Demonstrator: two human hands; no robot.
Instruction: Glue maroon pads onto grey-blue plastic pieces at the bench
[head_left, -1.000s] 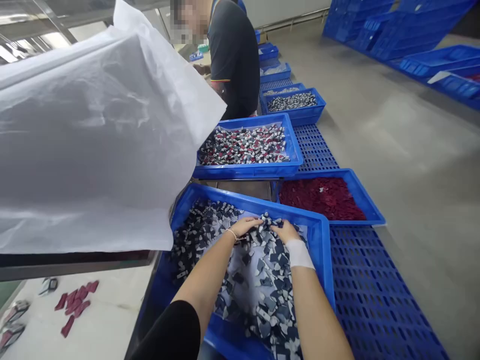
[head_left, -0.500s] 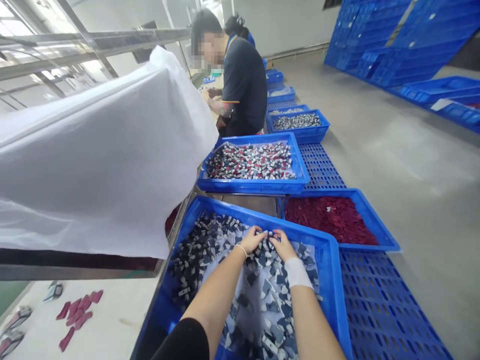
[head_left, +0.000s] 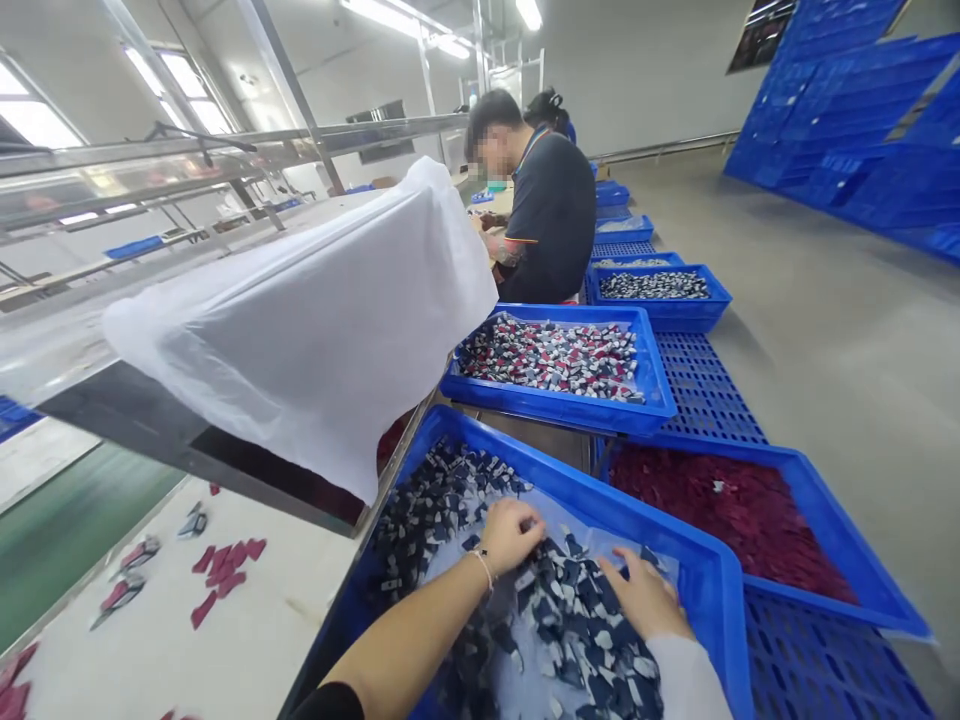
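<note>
Small dark-and-white pieces (head_left: pixel 574 610) lie loose over a pale liner sheet in a large blue tray (head_left: pixel 731 610) in front of me. Above the middle of this tray, my left hand (head_left: pixel 511 535) is closed with its fingers curled inward; what they hold, if anything, is hidden. To its right, my right hand (head_left: pixel 649 595) hovers low over the pieces, thumb and fingers apart. No piece can be made out in it. A gap with scattered pieces separates the two hands.
Beyond is a blue tray of mixed red, white and dark pieces (head_left: pixel 551 355). A lower blue tray holds dark red pieces (head_left: pixel 727 510). White cloth (head_left: pixel 352 300) drapes a metal shelf at left, above red pieces (head_left: pixel 225 565) on a table. A co-worker (head_left: pixel 551 220) sits ahead.
My hands, close together at the tray's far side before, have moved apart. My right hand has opened away from the left. The view has shifted, showing more of the shelf and room.
</note>
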